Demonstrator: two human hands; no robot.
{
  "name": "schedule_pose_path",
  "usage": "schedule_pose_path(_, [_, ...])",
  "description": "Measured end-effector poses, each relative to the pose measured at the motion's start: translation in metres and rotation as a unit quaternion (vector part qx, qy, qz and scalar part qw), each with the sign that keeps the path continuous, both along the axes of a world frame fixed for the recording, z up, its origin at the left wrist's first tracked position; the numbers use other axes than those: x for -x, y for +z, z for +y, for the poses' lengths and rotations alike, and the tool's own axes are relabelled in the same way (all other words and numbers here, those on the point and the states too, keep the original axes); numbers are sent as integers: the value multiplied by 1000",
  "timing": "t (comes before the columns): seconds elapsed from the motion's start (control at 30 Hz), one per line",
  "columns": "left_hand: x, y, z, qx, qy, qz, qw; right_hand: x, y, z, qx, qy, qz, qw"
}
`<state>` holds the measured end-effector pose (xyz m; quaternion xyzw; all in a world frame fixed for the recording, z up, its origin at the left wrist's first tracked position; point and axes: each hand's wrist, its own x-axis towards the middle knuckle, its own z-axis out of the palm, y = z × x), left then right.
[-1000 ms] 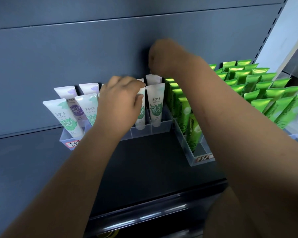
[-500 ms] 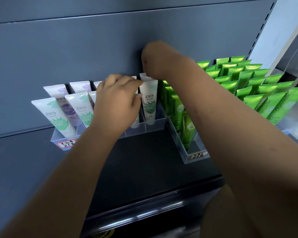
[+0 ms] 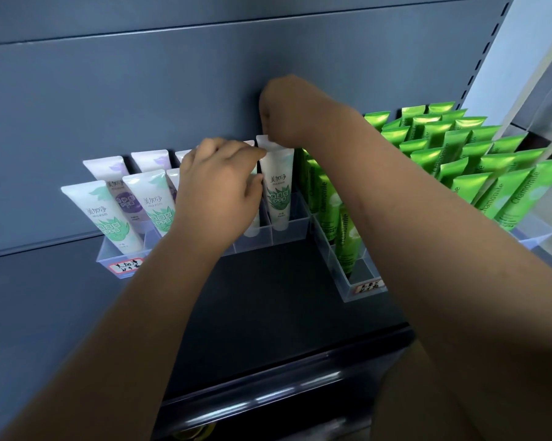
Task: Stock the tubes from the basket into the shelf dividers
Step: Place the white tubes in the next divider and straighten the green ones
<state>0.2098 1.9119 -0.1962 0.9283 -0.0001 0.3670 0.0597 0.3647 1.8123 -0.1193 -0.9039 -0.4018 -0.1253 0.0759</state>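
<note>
Head view: little has changed from half a second ago. Both hands are at the same white tubes, and the right hand [image 3: 287, 113] is still at the back of the row.

Its fingers are curled down onto the flat top edge of a white tube [image 3: 278, 186]. They look to be pinching it, though the hand hides most of the grip. That tube stands upright in the rightmost slot of the clear divider tray [image 3: 287, 229], cap down, close to the grey back panel [image 3: 141, 90].

The left hand [image 3: 219, 186] is just left of it, fingers bent over the tops of the tubes in the next slots. Its fingertips reach the same top edge and its thumb lies beside the tube. Cannot tell whether it grips anything.

More white tubes with green print [image 3: 109, 218] and purple-print tubes [image 3: 126, 202] lean in the left slots. A red-edged label [image 3: 125, 265] is on the tray front.

To the right, green tubes [image 3: 459, 148] fill a second clear tray [image 3: 360, 300], packed in rows and tilted back. Both trays sit on the dark shelf [image 3: 268, 297].
</note>
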Motion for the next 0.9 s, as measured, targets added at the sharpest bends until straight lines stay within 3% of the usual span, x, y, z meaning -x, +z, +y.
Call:
schedule_pose_path(0.6, [1, 1, 0, 16, -14, -1, 1000, 2, -1, -1, -27, 12, 10, 1000])
schedule_pose_path(0.9, [1, 1, -1, 19, -10, 1, 1000, 2, 4, -1, 16, 2, -3, 1000])
